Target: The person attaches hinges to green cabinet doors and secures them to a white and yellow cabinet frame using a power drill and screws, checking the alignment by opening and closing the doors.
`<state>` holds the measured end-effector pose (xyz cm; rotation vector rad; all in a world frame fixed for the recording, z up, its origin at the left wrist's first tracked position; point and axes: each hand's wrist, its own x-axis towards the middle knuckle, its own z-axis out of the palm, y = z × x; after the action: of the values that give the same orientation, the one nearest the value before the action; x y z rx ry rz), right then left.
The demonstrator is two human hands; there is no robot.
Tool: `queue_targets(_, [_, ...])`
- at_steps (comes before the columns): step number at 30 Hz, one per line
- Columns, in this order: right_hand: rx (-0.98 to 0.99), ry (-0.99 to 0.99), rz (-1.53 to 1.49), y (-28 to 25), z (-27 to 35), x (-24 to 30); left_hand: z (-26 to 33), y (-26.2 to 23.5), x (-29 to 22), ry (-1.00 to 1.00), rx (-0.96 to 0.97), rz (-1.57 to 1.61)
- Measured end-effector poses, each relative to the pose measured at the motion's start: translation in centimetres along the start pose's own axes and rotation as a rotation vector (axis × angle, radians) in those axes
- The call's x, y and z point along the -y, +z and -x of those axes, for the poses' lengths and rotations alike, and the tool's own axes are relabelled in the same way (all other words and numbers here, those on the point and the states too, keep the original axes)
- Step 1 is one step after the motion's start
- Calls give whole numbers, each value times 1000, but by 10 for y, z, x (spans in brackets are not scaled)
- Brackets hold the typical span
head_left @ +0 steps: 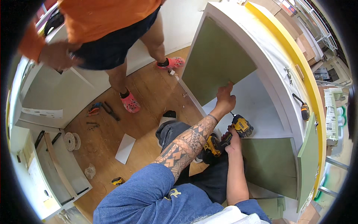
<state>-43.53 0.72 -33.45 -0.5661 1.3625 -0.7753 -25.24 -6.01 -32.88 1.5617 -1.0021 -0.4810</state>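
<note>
My left hand (225,99), at the end of a tattooed forearm, reaches over the lower edge of a green panel (223,59) in a white cabinet frame. Its index finger is stretched out and touches or hovers over the panel; the other fingers are partly curled, with nothing visible in them. In my right hand (234,142) is a yellow-and-black cordless drill (242,126), gripped by its handle. The drill's thin bit points up toward the left wrist. Beneath my left forearm lies a second yellow-and-black power tool (212,145), partly hidden.
A person in an orange top (108,18) and pink clogs (129,101) stands at upper left. On the wooden floor lie pliers (110,111), a white spool (72,141), a white sheet (125,148) and a tape measure (117,181). Another tool (305,111) rests on the cabinet's right side.
</note>
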Motion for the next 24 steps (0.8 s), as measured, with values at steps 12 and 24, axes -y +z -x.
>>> queue_targets(12, [-21,58,-111,4,0,5,8,-11,-17,-70,78,73])
queue_targets(24, [53,94,-228,5,-11,6,30,-41,-17,-109,549,-194])
